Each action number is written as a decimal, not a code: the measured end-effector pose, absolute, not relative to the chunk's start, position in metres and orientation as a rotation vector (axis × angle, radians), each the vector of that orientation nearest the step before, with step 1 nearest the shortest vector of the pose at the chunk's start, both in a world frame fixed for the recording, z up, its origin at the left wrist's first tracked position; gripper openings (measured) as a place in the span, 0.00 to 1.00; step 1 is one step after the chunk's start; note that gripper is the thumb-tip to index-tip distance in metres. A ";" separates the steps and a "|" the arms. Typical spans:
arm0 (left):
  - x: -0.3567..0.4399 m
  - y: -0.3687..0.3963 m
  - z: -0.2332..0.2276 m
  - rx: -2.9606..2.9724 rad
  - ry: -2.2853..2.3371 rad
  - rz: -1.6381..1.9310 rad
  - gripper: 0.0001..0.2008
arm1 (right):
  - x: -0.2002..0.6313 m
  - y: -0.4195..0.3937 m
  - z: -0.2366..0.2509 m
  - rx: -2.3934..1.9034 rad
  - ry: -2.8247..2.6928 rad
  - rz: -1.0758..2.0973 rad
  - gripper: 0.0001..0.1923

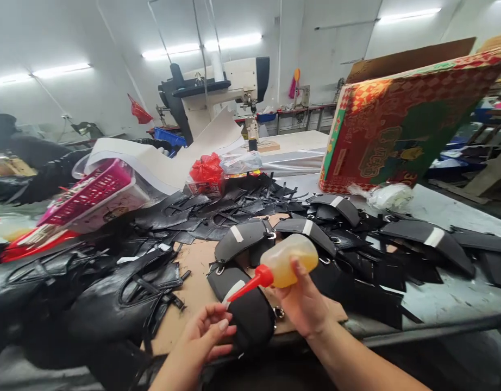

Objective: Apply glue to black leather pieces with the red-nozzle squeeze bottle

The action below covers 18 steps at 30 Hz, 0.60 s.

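My right hand [301, 301] is wrapped round a soft, cloudy plastic glue bottle [289, 260] with a yellowish liquid inside. Its long red nozzle [248, 285] slants down to the left, the tip close to a white strip [235, 290] on a black padded piece [250, 320]. Beside that tip is my left hand [207, 334], its fingers half curled and apart, with nothing visible between them. Two more black padded pieces with white strips, a left one [242, 239] and a right one [305, 231], lie behind the bottle.
Black cut pieces [112, 288] spread over the left of the table, partly on brown cardboard [197, 271]. A pink basket [99, 187] stands left and a red bow [207, 167] farther back. A sewing machine [226, 87] and a large printed carton [397, 125] rise behind.
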State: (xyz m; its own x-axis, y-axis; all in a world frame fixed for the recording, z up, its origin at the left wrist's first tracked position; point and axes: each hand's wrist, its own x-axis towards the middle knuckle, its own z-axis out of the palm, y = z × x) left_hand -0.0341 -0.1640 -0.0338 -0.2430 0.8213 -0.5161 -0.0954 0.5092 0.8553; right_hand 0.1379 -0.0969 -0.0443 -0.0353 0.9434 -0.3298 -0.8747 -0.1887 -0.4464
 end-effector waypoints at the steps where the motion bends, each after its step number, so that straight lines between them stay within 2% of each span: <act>1: -0.031 -0.170 -0.033 0.577 1.567 1.017 0.24 | 0.128 -0.099 -0.046 -0.651 -0.134 1.702 0.24; 6: -0.030 -0.190 -0.027 0.344 1.478 1.103 0.22 | 0.106 -0.119 -0.056 -0.667 -0.200 1.829 0.22; 12: -0.037 -0.197 -0.024 0.370 1.463 1.099 0.21 | 0.106 -0.130 -0.056 -0.664 -0.132 1.862 0.30; 18: -0.036 -0.199 -0.016 0.347 1.414 1.126 0.16 | 0.105 -0.135 -0.038 -0.594 -0.073 1.862 0.28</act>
